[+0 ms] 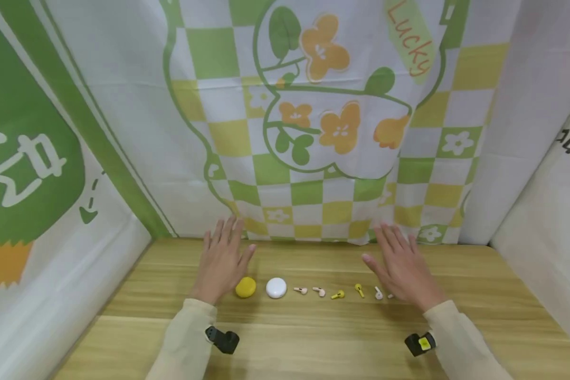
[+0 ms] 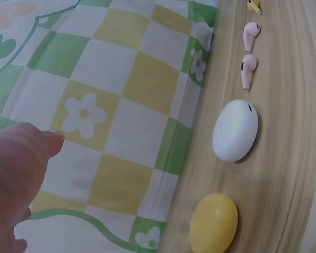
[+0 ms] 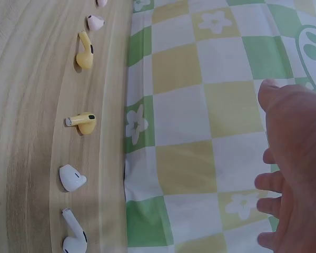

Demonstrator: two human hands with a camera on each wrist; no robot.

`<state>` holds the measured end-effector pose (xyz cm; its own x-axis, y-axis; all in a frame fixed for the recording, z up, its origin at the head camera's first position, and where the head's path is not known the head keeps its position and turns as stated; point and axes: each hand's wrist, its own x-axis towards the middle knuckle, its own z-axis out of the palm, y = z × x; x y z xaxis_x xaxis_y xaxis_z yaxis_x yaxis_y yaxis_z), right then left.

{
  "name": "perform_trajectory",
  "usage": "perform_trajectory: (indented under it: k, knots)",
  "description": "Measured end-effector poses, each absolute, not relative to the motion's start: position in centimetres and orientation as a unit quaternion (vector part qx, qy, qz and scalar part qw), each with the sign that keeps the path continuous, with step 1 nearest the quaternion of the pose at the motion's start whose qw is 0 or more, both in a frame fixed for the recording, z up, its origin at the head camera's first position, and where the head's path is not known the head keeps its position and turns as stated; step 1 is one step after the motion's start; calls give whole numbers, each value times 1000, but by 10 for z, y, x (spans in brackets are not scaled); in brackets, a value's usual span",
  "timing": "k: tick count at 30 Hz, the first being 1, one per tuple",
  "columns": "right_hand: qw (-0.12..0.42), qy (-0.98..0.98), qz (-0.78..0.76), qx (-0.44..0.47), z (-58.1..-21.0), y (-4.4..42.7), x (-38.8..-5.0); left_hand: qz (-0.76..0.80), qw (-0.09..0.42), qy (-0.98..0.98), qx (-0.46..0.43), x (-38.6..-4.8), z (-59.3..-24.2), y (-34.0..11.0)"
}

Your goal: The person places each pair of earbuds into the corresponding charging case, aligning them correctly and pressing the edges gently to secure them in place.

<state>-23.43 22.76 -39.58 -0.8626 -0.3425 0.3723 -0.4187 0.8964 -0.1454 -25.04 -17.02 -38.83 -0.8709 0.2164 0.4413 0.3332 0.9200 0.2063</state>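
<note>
My left hand (image 1: 220, 265) is held over the table with straight fingers and the thumb apart, holding nothing. Nearest to it lies a yellow rounded earbud case (image 1: 245, 287), with a white rounded case (image 1: 276, 288) to its right. Two pink earbuds (image 2: 248, 71), two yellow earbuds (image 3: 85, 55) and two white earbuds (image 3: 71, 178) continue the row rightward. With fingers extended, my right hand (image 1: 402, 269) is near the white earbuds and also holds nothing. In the head view it partly hides the last white earbud (image 1: 391, 296).
The row lies on a wood-grain table (image 1: 285, 338). Behind it hangs a checked cloth (image 1: 309, 195) with flowers, reaching the table's back edge. White printed cloth (image 1: 109, 264) walls the left side, and another sheet (image 1: 541, 227) the right. Dark wrist cameras (image 1: 227, 342) sit on both sleeves.
</note>
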Motion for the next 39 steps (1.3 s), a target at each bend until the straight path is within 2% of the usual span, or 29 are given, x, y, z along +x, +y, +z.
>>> perform_trajectory:
  k: [7,19,29,39]
  knots:
    - [189,-949,137,213,-397,226,-229,-154,216,-953,-146,-248,-396,-180]
    - [166,-941,202,214,-408,223,-222,-196,189,-953,-130,-242,-404,-204]
    - [142,-945,206,211,-415,218,-213,-224,122,-961,-105,-232,-423,-232]
    - [128,-947,207,211,-418,213,-207,-182,51,-979,-72,-231,-435,-249]
